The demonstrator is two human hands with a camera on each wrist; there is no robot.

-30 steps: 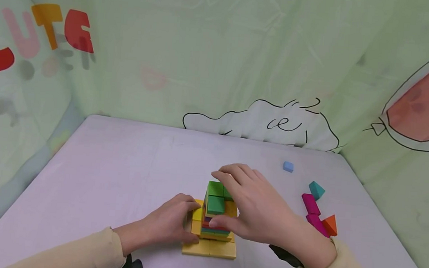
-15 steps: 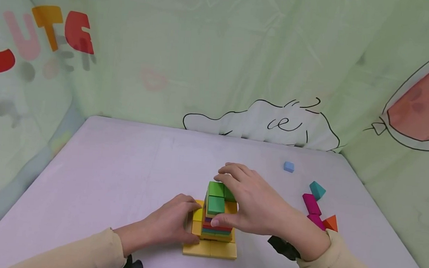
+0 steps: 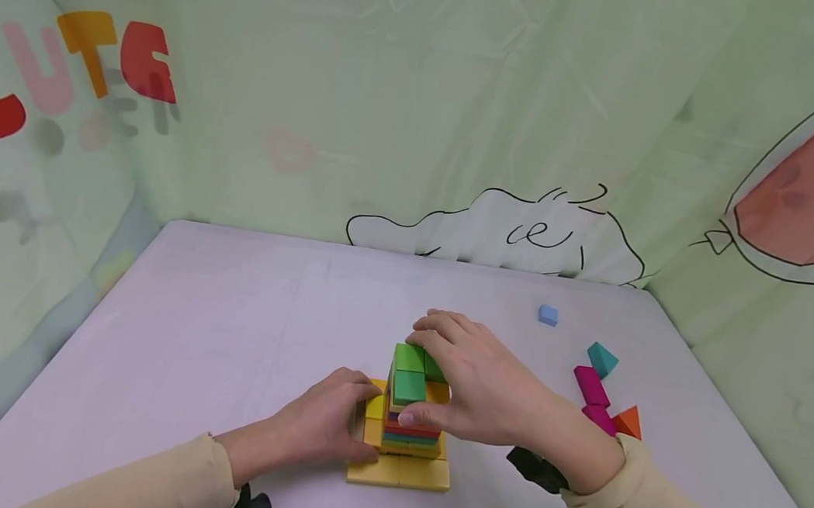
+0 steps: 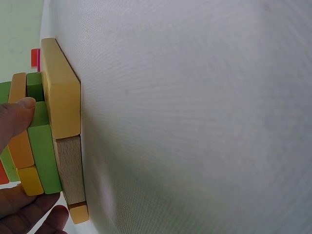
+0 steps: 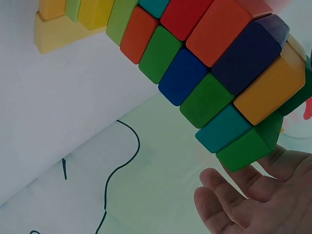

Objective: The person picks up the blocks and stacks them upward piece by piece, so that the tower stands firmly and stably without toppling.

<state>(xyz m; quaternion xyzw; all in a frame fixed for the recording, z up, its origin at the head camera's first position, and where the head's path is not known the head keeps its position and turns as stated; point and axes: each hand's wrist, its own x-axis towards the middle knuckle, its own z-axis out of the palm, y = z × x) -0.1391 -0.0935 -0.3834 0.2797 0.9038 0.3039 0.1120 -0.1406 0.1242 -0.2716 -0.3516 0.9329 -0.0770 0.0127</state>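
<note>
A tower of coloured wooden blocks (image 3: 409,389) rises from a wider yellow base (image 3: 397,471) on the table. My left hand (image 3: 316,419) grips the lower layers from the left, its thumb at the front and fingers behind. In the left wrist view, the thumb lies over an orange block (image 4: 21,148), beside a long green block (image 4: 45,153). My right hand (image 3: 486,387) spans the tower's upper right side, thumb in front and fingers behind the green top blocks. The right wrist view shows its fingers against the end green block (image 5: 248,146); its thumb is hidden there.
On the right of the table lie a small blue block (image 3: 548,315), a teal triangular block (image 3: 603,360), two magenta blocks (image 3: 591,386) and an orange triangular block (image 3: 628,422). A printed green curtain (image 3: 283,106) stands behind the table (image 3: 236,298).
My right hand has shifted slightly right along the tower, and its forearm has moved up and inward, now overlapping part of the lower magenta block. The left hand and the tower hold still.
</note>
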